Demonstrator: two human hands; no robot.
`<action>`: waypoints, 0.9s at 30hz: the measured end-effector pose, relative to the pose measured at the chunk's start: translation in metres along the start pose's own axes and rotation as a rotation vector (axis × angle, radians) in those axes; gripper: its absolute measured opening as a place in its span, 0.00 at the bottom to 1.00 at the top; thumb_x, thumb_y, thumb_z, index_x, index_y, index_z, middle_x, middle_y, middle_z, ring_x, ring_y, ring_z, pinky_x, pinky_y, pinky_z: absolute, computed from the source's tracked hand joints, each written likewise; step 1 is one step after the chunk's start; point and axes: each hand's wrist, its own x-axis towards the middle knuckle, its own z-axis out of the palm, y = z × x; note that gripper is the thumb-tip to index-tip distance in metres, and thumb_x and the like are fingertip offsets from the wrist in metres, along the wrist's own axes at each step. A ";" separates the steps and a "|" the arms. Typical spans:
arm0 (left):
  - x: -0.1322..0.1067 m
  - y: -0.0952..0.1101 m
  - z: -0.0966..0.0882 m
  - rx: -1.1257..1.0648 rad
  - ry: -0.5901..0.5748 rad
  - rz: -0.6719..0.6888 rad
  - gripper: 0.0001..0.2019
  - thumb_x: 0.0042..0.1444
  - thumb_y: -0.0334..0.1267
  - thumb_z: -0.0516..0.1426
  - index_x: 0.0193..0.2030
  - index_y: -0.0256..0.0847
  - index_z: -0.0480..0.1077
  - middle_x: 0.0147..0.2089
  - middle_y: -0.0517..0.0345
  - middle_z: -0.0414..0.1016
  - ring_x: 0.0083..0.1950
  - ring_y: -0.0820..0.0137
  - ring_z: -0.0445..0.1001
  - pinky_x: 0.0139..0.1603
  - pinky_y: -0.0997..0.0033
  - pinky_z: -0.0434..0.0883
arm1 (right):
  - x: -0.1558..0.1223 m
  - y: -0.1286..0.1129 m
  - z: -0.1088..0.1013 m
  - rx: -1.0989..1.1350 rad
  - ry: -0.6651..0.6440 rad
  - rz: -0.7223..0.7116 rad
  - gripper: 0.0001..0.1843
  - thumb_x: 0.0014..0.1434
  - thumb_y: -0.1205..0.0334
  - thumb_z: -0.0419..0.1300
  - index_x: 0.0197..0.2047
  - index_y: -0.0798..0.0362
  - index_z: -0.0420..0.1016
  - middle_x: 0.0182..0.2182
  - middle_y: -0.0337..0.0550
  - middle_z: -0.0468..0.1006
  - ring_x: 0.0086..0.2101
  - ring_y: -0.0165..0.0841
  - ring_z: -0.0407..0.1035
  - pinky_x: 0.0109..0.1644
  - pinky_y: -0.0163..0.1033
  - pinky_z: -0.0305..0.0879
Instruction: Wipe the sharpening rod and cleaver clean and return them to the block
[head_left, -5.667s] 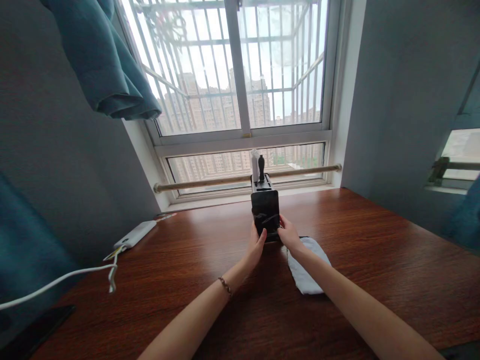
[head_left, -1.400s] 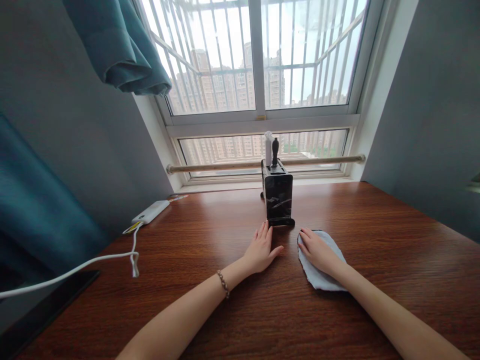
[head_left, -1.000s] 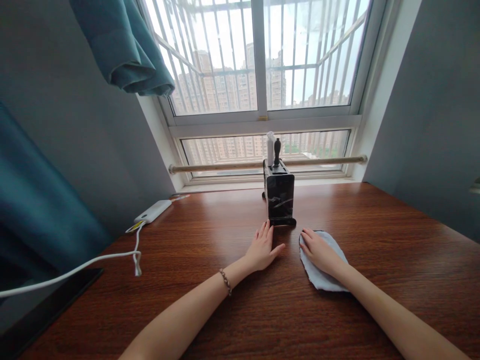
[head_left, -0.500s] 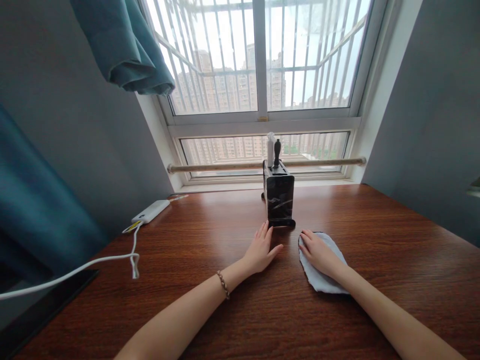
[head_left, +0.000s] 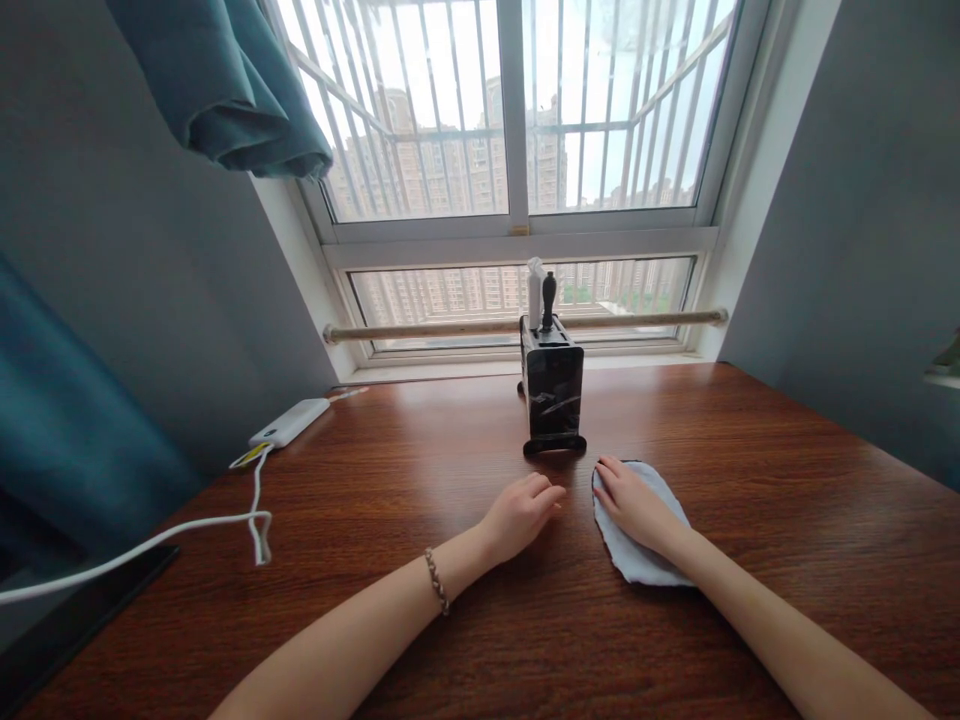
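Note:
My left hand [head_left: 519, 516] hovers over or rests on the brown wooden tabletop with its fingers curled loosely inward; no object shows in it. A braided bracelet circles that wrist. Just beyond it stands a black knife block [head_left: 555, 395], upright, apart from the fingers. A black-handled tool [head_left: 549, 298] and a white handle-like item [head_left: 535, 295] stick up from its top. To the right, my right hand [head_left: 636, 507] lies flat on a pale blue-grey cloth [head_left: 664, 490], fingers stretched forward to its far edge. The cloth is spread on the table under the palm.
A white power strip or adapter [head_left: 291, 422] lies at the table's left, with a white cable [head_left: 150, 553] running off the left side. Behind the table are a barred window [head_left: 517, 120] and a horizontal rail [head_left: 450, 328]. A blue curtain [head_left: 232, 100] hangs upper left.
My left hand has drawn back from the base of the knife block, and its spread fingers have curled in. My right hand and the cloth have stayed about where they were.

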 end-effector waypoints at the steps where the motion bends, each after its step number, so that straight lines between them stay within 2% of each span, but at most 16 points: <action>1: 0.000 0.002 -0.002 0.006 -0.011 0.034 0.10 0.62 0.35 0.48 0.42 0.41 0.70 0.34 0.54 0.70 0.36 0.67 0.69 0.38 0.68 0.69 | 0.000 0.000 0.000 0.037 0.003 0.011 0.21 0.58 0.63 0.51 0.53 0.63 0.67 0.55 0.61 0.66 0.57 0.46 0.58 0.62 0.52 0.50; 4: 0.000 0.006 -0.007 0.026 -0.018 0.091 0.14 0.62 0.37 0.47 0.34 0.39 0.71 0.30 0.54 0.68 0.30 0.68 0.67 0.31 0.68 0.67 | 0.001 0.001 0.002 0.178 0.009 0.045 0.22 0.55 0.63 0.53 0.53 0.63 0.68 0.57 0.60 0.64 0.58 0.46 0.56 0.63 0.51 0.47; 7: 0.000 0.010 -0.012 0.023 -0.038 0.150 0.16 0.63 0.38 0.46 0.32 0.37 0.72 0.28 0.53 0.68 0.30 0.67 0.67 0.31 0.67 0.67 | 0.004 0.000 0.006 0.365 0.013 0.103 0.22 0.55 0.64 0.53 0.53 0.59 0.69 0.57 0.54 0.66 0.58 0.43 0.58 0.64 0.50 0.48; 9: 0.001 0.013 -0.016 -0.006 -0.072 0.209 0.14 0.63 0.38 0.47 0.36 0.37 0.72 0.31 0.51 0.72 0.34 0.65 0.69 0.35 0.65 0.69 | 0.007 0.000 0.009 0.512 0.014 0.153 0.21 0.57 0.64 0.51 0.54 0.56 0.67 0.55 0.51 0.69 0.55 0.40 0.62 0.61 0.51 0.54; 11: 0.003 0.016 -0.019 -0.050 -0.116 0.270 0.13 0.62 0.39 0.48 0.47 0.38 0.69 0.41 0.48 0.75 0.43 0.64 0.71 0.44 0.63 0.68 | 0.008 0.001 0.011 0.655 0.014 0.195 0.21 0.60 0.63 0.48 0.56 0.56 0.66 0.53 0.50 0.71 0.52 0.38 0.66 0.58 0.49 0.60; 13: 0.006 0.017 -0.020 -0.097 -0.161 0.310 0.16 0.61 0.39 0.50 0.55 0.39 0.64 0.50 0.47 0.73 0.53 0.64 0.67 0.52 0.63 0.65 | 0.009 0.002 0.014 0.768 0.019 0.227 0.19 0.62 0.62 0.48 0.55 0.57 0.65 0.53 0.51 0.72 0.51 0.38 0.67 0.56 0.49 0.62; 15: 0.007 0.017 -0.019 -0.128 -0.194 0.314 0.19 0.61 0.39 0.51 0.58 0.40 0.62 0.54 0.47 0.71 0.56 0.65 0.65 0.54 0.64 0.64 | 0.010 0.003 0.015 0.840 0.028 0.252 0.17 0.63 0.60 0.50 0.53 0.58 0.67 0.52 0.52 0.72 0.51 0.39 0.67 0.55 0.51 0.62; 18: 0.007 0.016 -0.015 -0.146 -0.206 0.288 0.16 0.61 0.39 0.52 0.54 0.39 0.65 0.52 0.46 0.72 0.53 0.65 0.69 0.51 0.67 0.66 | 0.010 0.001 0.015 0.886 0.032 0.264 0.16 0.62 0.57 0.53 0.51 0.57 0.68 0.51 0.49 0.71 0.50 0.39 0.67 0.54 0.54 0.61; 22: 0.005 0.018 -0.011 -0.147 -0.197 0.297 0.12 0.62 0.37 0.49 0.48 0.37 0.70 0.47 0.46 0.74 0.47 0.65 0.72 0.48 0.69 0.68 | 0.009 -0.007 0.015 0.842 0.032 0.247 0.15 0.62 0.59 0.55 0.49 0.56 0.69 0.50 0.48 0.71 0.49 0.39 0.66 0.53 0.54 0.62; 27: 0.003 0.025 -0.011 -0.133 -0.203 0.344 0.14 0.62 0.31 0.47 0.51 0.36 0.68 0.40 0.48 0.76 0.44 0.65 0.72 0.46 0.66 0.68 | 0.007 -0.014 0.015 0.721 0.042 0.201 0.14 0.61 0.59 0.55 0.49 0.55 0.69 0.50 0.47 0.71 0.49 0.39 0.66 0.52 0.53 0.62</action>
